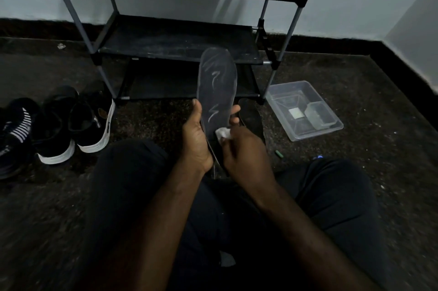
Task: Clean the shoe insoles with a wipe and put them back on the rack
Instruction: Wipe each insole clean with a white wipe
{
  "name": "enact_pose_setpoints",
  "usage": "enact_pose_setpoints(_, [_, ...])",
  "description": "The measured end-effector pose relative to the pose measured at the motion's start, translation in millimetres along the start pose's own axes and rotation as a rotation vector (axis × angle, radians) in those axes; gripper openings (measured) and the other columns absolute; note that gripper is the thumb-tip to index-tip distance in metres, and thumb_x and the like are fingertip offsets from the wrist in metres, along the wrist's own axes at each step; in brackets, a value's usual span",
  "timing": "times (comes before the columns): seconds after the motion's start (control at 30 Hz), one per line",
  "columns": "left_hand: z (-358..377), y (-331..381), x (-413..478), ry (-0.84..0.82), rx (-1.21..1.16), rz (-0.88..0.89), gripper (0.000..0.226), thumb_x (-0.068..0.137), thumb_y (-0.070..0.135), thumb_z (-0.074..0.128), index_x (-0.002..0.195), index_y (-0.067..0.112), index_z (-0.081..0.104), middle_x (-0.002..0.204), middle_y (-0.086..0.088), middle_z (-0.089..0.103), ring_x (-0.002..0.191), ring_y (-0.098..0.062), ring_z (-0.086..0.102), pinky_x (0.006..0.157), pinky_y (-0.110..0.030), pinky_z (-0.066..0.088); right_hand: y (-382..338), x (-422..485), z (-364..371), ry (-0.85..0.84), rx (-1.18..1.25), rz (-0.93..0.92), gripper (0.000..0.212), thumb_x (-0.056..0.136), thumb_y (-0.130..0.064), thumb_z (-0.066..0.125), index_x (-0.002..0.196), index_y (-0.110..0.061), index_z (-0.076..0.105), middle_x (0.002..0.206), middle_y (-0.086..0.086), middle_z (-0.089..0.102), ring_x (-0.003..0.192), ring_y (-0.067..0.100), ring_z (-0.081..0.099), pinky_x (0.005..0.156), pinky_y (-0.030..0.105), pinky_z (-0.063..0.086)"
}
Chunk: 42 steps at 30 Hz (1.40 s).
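A grey insole [216, 82] with pale streaks stands upright in front of me, toe end up. My left hand [196, 135] grips it around the lower part, thumb on the left edge and fingertips showing at the right edge. My right hand [244, 148] pinches a small white wipe [223, 133] and presses it against the insole's heel area. A second dark insole [252, 118] lies on the floor just behind my right hand. The black shoe rack [177, 41] stands straight ahead with bare fabric shelves.
Several black sneakers with white soles [73, 127] sit on the floor at the left. A clear plastic tub [305, 110] with a small container inside rests at the right of the rack. My dark-trousered knees fill the foreground. The walls meet in a corner at the far right.
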<state>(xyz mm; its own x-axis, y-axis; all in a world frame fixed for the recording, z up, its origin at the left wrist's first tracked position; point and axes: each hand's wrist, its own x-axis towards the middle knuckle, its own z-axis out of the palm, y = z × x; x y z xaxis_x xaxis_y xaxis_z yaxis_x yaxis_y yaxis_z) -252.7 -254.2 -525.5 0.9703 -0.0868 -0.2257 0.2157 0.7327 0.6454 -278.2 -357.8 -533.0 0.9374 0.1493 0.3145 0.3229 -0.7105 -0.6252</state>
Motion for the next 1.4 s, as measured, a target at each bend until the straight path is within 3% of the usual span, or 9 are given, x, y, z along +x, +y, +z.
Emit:
enact_pose_setpoints(0.13, [-2.4, 1.2, 2.1, 0.009, -0.027, 0.022, 0.078, 0.098, 0.06, 0.021, 0.089, 0.009, 0.08, 0.108, -0.019, 0.068, 0.081, -0.019, 0.06, 0.078, -0.033, 0.047, -9.3, -8.3, -1.9, -0.099, 0.174, -0.076, 0.013, 0.091, -0.018, 0.058, 0.083, -0.009, 0.065, 0.08, 0.002, 0.066, 0.072, 0.013, 0.06, 0.065, 0.033, 0.05])
enact_pose_setpoints(0.37, [1.2, 6.9, -2.3, -0.042, -0.093, 0.037, 0.063, 0.097, 0.052, 0.031, 0.108, 0.004, 0.07, 0.104, -0.023, 0.069, 0.086, -0.026, 0.061, 0.081, -0.035, 0.052, -4.6, 5.4, -33.5, 0.052, 1.055, 0.674, 0.016, 0.093, -0.008, 0.055, 0.094, -0.005, 0.071, 0.092, 0.017, 0.074, 0.081, 0.023, 0.07, 0.071, 0.035, 0.056])
enact_pose_setpoints(0.47, [2.7, 8.3, -2.1, -0.039, -0.081, 0.037, 0.065, 0.096, 0.054, 0.032, 0.114, 0.001, 0.066, 0.103, -0.024, 0.066, 0.087, -0.028, 0.062, 0.083, -0.038, 0.054, 5.9, 10.6, -33.6, 0.007, 0.759, 0.547, 0.014, 0.09, -0.018, 0.063, 0.094, -0.006, 0.069, 0.09, 0.016, 0.073, 0.086, 0.029, 0.07, 0.078, 0.042, 0.056])
enact_pose_setpoints(0.57, [2.7, 6.0, -0.8, -0.012, -0.042, 0.014, 0.073, 0.095, 0.062, 0.032, 0.096, 0.002, 0.075, 0.092, -0.019, 0.069, 0.085, -0.027, 0.065, 0.084, -0.04, 0.055, 4.6, 14.4, -23.7, 0.0, 0.309, 0.285, 0.01, 0.088, -0.024, 0.068, 0.091, -0.014, 0.071, 0.084, 0.0, 0.072, 0.08, 0.015, 0.069, 0.073, 0.039, 0.056])
enact_pose_setpoints(0.77, [-1.5, 5.6, 0.7, 0.049, -0.087, 0.01, 0.074, 0.094, 0.066, 0.03, 0.109, 0.003, 0.066, 0.093, -0.017, 0.066, 0.086, -0.028, 0.066, 0.096, -0.049, 0.048, -6.4, 4.5, -6.4, -0.149, 0.118, -0.134, 0.011, 0.086, -0.002, 0.06, 0.093, -0.005, 0.069, 0.092, 0.01, 0.068, 0.084, 0.023, 0.063, 0.075, 0.039, 0.05])
enact_pose_setpoints(0.93, [1.7, 3.4, 2.1, 0.041, -0.058, -0.012, 0.072, 0.095, 0.065, 0.026, 0.114, 0.006, 0.063, 0.096, -0.018, 0.066, 0.092, -0.03, 0.067, 0.09, -0.043, 0.053, 0.2, 12.7, -10.2, -0.024, -0.083, -0.081, 0.016, 0.084, 0.0, 0.059, 0.099, -0.002, 0.064, 0.095, 0.016, 0.063, 0.084, 0.027, 0.059, 0.065, 0.02, 0.03])
enact_pose_setpoints(1.07, [-1.1, 4.1, 3.5, 0.065, -0.063, -0.009, 0.074, 0.093, 0.067, 0.029, 0.112, 0.005, 0.066, 0.097, -0.018, 0.068, 0.101, -0.032, 0.066, 0.098, -0.049, 0.048, -8.4, 10.0, -12.5, -0.191, 0.147, -0.118, 0.006, 0.083, 0.0, 0.063, 0.088, -0.003, 0.066, 0.084, 0.005, 0.066, 0.076, 0.012, 0.058, 0.063, 0.022, 0.041])
enact_pose_setpoints(1.17, [-1.1, 3.9, 2.5, 0.062, -0.084, 0.004, 0.072, 0.094, 0.065, 0.031, 0.101, 0.005, 0.071, 0.095, -0.02, 0.068, 0.096, -0.032, 0.067, 0.094, -0.045, 0.052, 1.3, 20.3, -12.5, -0.062, 0.052, -0.041, 0.013, 0.082, 0.001, 0.063, 0.094, -0.002, 0.067, 0.093, 0.012, 0.068, 0.085, 0.019, 0.06, 0.069, 0.014, 0.032])
enact_pose_setpoints(1.4, [-2.9, 2.4, 4.8, 0.062, -0.07, -0.005, 0.075, 0.094, 0.067, 0.029, 0.108, 0.003, 0.066, 0.095, -0.018, 0.069, 0.099, -0.031, 0.067, 0.097, -0.048, 0.05, -5.2, 10.2, -8.4, -0.17, 0.211, 0.021, 0.004, 0.087, -0.007, 0.062, 0.086, -0.004, 0.065, 0.085, 0.007, 0.07, 0.078, 0.019, 0.064, 0.068, 0.031, 0.048])
